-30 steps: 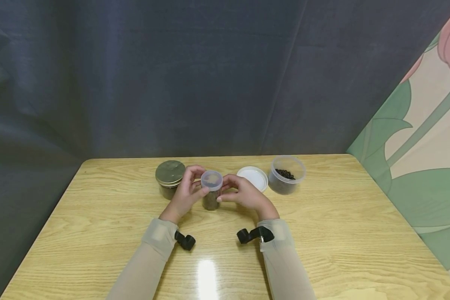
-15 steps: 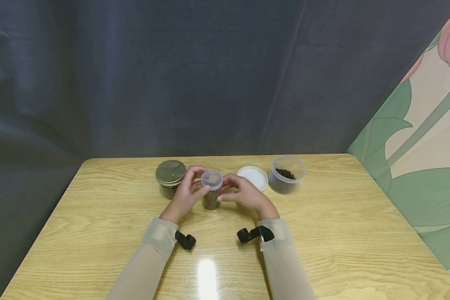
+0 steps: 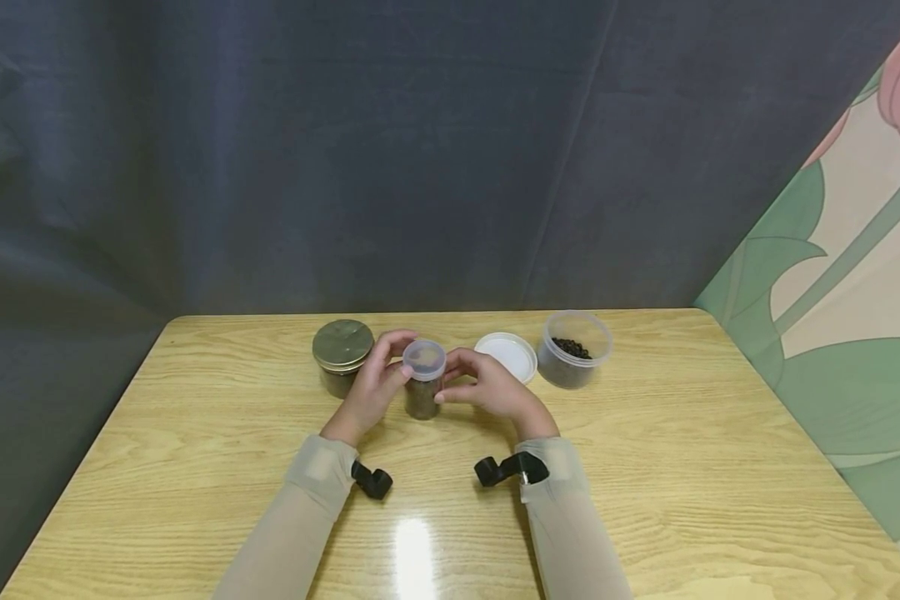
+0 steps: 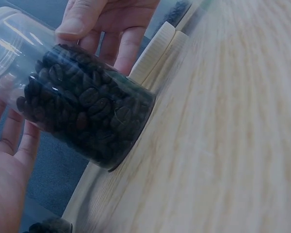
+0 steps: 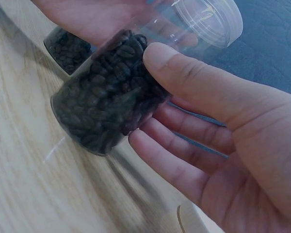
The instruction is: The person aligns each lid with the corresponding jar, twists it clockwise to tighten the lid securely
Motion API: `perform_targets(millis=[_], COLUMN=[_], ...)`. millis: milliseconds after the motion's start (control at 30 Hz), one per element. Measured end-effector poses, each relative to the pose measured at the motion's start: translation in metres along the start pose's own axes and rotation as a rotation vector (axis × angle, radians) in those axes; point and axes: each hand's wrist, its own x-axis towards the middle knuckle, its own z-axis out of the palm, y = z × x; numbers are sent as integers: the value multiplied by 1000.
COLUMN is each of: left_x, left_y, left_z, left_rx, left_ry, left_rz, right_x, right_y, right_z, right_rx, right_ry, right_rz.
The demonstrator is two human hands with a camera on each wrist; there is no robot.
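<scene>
A clear jar (image 3: 422, 402) of dark coffee beans stands upright at the middle of the table, under a translucent screw lid (image 3: 423, 357). My left hand (image 3: 371, 385) holds the lid from the left, its thumb at the near left rim and fingers behind. On the other side, my right hand (image 3: 491, 387) grips the jar's body, thumb in front and fingers round the far side. In the right wrist view, the right thumb presses on the jar (image 5: 106, 92) just below its neck. Beans fill the jar (image 4: 87, 107) more than halfway in the left wrist view.
A squat jar (image 3: 342, 346) with a gold lid stands just left of my left hand. Behind my right hand lies a white lid (image 3: 507, 354); right of it stands an open clear plastic tub (image 3: 566, 371) with dark beans. A dark curtain (image 3: 420, 167) hangs behind the table (image 3: 682, 467).
My left thumb has shifted slightly left along the lid's near rim. The right hand and the jar stay in place.
</scene>
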Motion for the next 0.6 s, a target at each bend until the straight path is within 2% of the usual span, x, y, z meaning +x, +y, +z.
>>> perform_targets(millis=[167,467,600], left_x=[-1,-1,-1], left_y=[1,3,3], left_z=[1,2,1], left_rx=[-15,29,48], left_ry=[10,11,2], left_rz=[-17,-57,-52], right_x=[1,0,0], right_y=[0,-3,-2], right_z=[0,1,1], right_rx=[0,8,5], right_ry=[-3,-9,-7], right_rz=[6,15,14])
